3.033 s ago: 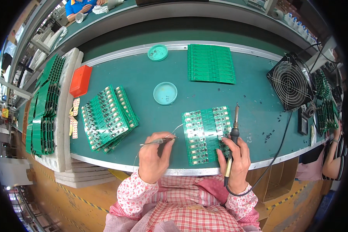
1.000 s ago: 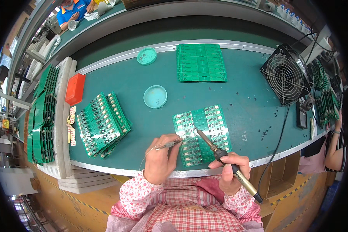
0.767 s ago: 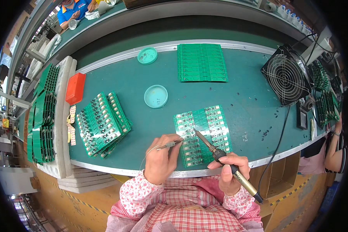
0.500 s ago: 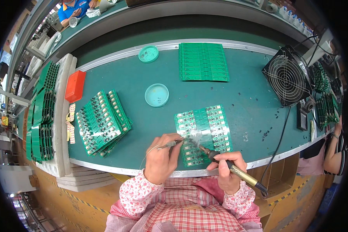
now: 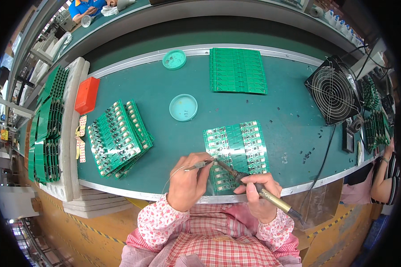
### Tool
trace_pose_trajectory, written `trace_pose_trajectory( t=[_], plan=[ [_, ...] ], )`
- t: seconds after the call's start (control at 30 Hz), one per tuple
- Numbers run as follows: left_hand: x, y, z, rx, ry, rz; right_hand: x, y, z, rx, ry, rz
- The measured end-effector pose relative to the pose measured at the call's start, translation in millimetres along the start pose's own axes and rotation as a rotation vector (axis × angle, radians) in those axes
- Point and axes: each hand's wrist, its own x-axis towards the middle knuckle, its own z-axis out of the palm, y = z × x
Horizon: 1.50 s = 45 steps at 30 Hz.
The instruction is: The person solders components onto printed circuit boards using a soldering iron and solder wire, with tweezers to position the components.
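In front of me a green circuit board panel [image 5: 240, 147] with rows of small components lies flat on the bench. My right hand [image 5: 263, 198] is closed around a soldering iron [image 5: 275, 200] with a gold-coloured handle. Its tip reaches the left column of components. My left hand [image 5: 185, 182] pinches a short grey holder with thin solder wire [image 5: 194, 166], held beside the iron tip. Whether wire, tip and joint touch is too small to tell. A fanned stack of populated boards [image 5: 116, 140] lies to the left.
Behind the panel are two round turquoise dishes [image 5: 183, 108] and a pile of green boards [image 5: 238, 71]. A black fan [image 5: 329, 91] stands right, near scattered black parts [image 5: 305, 155]. At left are a red bin [image 5: 87, 95] and boards racked in white foam [image 5: 73, 133]. Other people sit nearby.
The iron's tip has shifted slightly left along the board. The smoke seen near it has thinned. Both hands keep their grips, and the whole view has shifted a little.
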Motion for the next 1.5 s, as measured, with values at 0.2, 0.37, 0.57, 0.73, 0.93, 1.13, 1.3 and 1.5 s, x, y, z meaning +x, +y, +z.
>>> trace_pose_trajectory(
  t=[0.2,0.37,0.57,0.73,0.93,1.13,1.3,1.5],
  plan=[
    [0,0,0,-0.009,0.009,0.002,-2,2,3,-0.01,0.023,-0.035],
    [-1,-1,1,-0.015,0.017,-0.002,1,5,3,-0.046,0.009,-0.13],
    [-1,0,1,-0.001,0.017,0.0,2,5,4,-0.107,-0.026,-0.252],
    [-1,0,1,0.011,0.014,0.0,2,3,5,-0.096,0.005,-0.2],
    [0,0,1,0.01,0.009,0.005,0,4,2,-0.104,0.027,-0.216],
    [0,0,1,0.01,0.003,-0.001,-12,8,-5,-0.058,0.155,-0.143],
    [-1,0,2,0.011,0.014,0.021,-17,12,-5,-0.024,0.245,-0.077],
    [-2,3,-3,-0.01,-0.001,-0.036,-18,11,-5,-0.058,0.254,-0.033]
  ],
)
